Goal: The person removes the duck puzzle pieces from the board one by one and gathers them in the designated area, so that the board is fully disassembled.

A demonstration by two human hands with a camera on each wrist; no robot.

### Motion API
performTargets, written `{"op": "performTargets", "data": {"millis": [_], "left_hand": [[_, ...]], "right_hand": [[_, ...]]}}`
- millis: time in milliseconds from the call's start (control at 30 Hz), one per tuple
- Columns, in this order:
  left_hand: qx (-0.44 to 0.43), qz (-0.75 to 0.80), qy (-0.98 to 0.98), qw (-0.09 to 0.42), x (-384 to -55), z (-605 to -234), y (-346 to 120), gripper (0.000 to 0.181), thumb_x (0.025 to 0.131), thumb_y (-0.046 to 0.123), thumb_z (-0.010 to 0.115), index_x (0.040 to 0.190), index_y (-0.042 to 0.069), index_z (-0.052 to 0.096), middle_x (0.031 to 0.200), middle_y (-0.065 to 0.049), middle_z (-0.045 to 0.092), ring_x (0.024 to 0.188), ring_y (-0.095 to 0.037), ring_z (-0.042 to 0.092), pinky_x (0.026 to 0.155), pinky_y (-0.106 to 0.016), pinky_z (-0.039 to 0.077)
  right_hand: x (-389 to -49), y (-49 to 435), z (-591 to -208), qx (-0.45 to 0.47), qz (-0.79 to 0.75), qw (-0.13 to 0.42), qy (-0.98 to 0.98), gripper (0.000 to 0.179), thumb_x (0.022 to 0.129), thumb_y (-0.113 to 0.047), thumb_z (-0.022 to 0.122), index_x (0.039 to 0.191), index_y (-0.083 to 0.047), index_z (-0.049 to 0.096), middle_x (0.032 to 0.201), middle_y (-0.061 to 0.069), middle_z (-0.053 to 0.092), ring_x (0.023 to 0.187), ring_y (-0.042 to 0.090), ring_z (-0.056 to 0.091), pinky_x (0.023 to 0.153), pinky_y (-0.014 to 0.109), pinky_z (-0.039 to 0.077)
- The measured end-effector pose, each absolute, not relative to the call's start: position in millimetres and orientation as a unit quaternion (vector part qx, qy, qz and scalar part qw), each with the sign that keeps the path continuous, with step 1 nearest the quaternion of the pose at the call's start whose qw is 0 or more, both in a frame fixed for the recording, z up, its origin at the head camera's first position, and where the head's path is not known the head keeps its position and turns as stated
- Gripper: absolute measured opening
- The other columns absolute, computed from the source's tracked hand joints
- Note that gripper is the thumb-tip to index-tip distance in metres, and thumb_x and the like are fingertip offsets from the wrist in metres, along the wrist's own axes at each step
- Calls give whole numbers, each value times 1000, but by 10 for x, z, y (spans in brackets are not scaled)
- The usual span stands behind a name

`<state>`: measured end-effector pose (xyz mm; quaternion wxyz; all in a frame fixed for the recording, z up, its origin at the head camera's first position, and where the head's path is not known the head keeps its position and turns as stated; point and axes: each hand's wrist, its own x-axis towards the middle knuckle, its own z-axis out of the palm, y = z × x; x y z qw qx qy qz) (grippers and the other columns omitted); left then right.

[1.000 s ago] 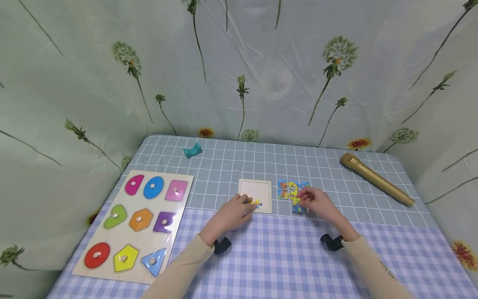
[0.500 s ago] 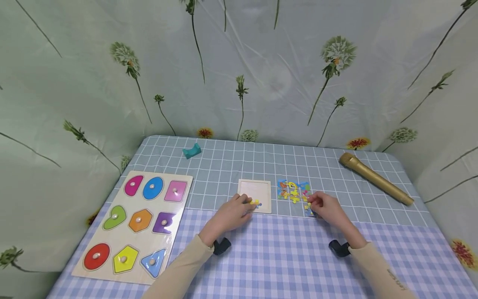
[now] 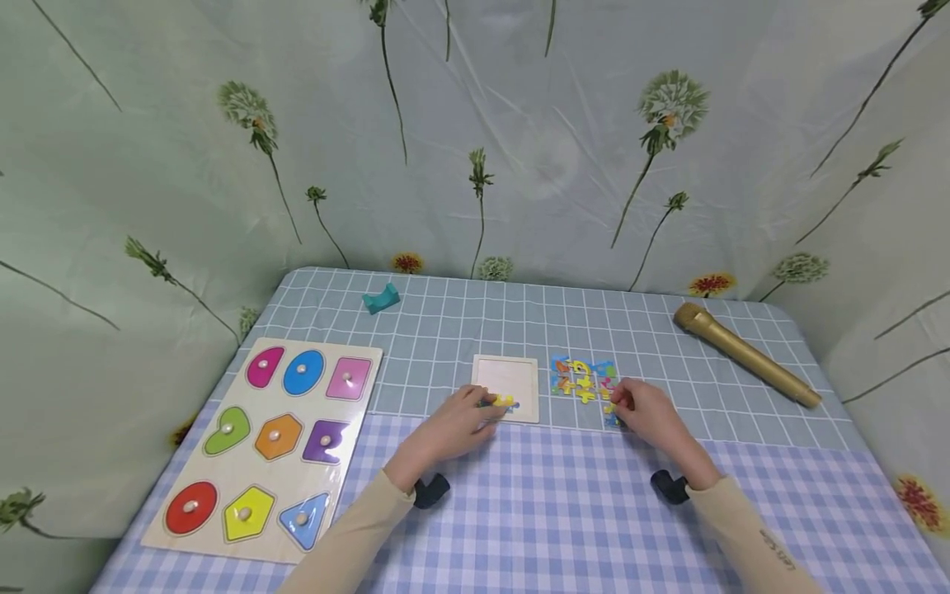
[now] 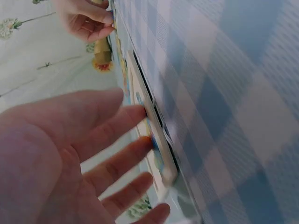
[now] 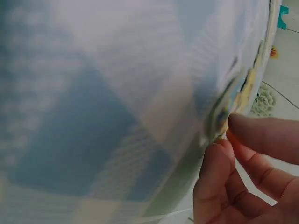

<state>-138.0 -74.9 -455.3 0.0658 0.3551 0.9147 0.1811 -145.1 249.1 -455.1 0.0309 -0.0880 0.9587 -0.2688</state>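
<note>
My left hand (image 3: 453,422) reaches over the lower left of a small square puzzle tray (image 3: 508,373), its fingertips on or just above colourful jigsaw pieces (image 3: 506,402) at the near edge. Its fingers look fairly straight and spread in the left wrist view (image 4: 70,149). Right of the tray, several joined jigsaw pieces (image 3: 583,381) in yellow, blue and orange lie on the cloth. At their near right corner, my right hand (image 3: 653,417) pinches a jigsaw piece (image 3: 612,421) between thumb and fingertips; the fingers partly cover it. In the right wrist view the pinch is blurred.
A large wooden peg board (image 3: 278,445) with coloured shapes fills the left side. A teal curved block (image 3: 382,299) sits at the back left. One gold microphone (image 3: 745,355) lies at the right. Gridded and checked cloths (image 3: 564,503) cover the table.
My right hand has shifted right with a jigsaw piece, from below the middle of the joined pieces to their right corner. The left hand has drawn slightly left and stays at the tray.
</note>
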Motion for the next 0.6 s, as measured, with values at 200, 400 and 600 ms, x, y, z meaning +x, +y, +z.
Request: {"op": "performTargets", "data": {"millis": [200,400,600], "left_hand": [[360,210,906,79,-1382,-4572,-843,34,96,20,59,128,11,62,136,-13,47,121,-29,48,99,-42,40],[357,245,896,103,-1382,-4537,-892,33,95,15,59,126,7,63,133,-17,47,119,-29,51,98,-41,42],[360,236,897,98,-1379,-4529,-906,32,95,16,59,125,6,64,134,-16,49,122,-31,45,100,-43,38]], "right_hand": [[-1512,2300,-4490,-138,-312,22,940,7,82,4,65,86,0,62,72,0,54,66,14,47,58,29,40],[-1577,1873,-4500,-228,-366,49,901,11,84,6,63,94,3,64,81,4,60,73,14,54,66,29,47],[-1601,1471,-4511,-265,-370,68,888,19,84,3,62,103,3,64,91,7,61,78,17,54,70,31,47]]}}
